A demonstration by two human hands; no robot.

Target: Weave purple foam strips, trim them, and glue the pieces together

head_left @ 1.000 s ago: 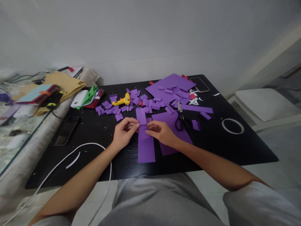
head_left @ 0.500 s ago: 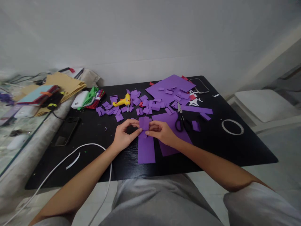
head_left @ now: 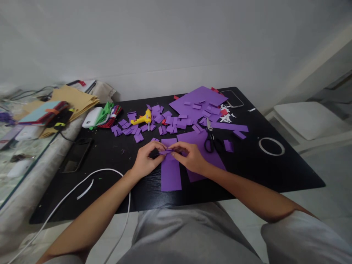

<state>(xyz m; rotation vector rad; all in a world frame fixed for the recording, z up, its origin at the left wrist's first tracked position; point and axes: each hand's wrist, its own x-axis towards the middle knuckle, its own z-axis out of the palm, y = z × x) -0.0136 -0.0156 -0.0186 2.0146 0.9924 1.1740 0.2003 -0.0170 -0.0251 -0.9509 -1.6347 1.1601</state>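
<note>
Between my two hands is a small folded piece of purple paper, seen nearly edge-on. My left hand pinches its left end with thumb and fingers. At the other end, my right hand grips it the same way, partly hiding it. Under the hands a purple paper strip lies lengthwise on the black table. A larger purple sheet lies beneath my right hand and wrist. Scissors with black handles rest at that sheet's upper right.
Several folded purple pieces are scattered behind the hands, near a yellow glue gun. A big purple sheet lies farther back. A white cable loops at the left, by a dark phone. A white ring lies right.
The small purple piece has tipped from showing its broad face to lying nearly edge-on, its fold drawn together between my fingers. Both hands stay in about the same place.
</note>
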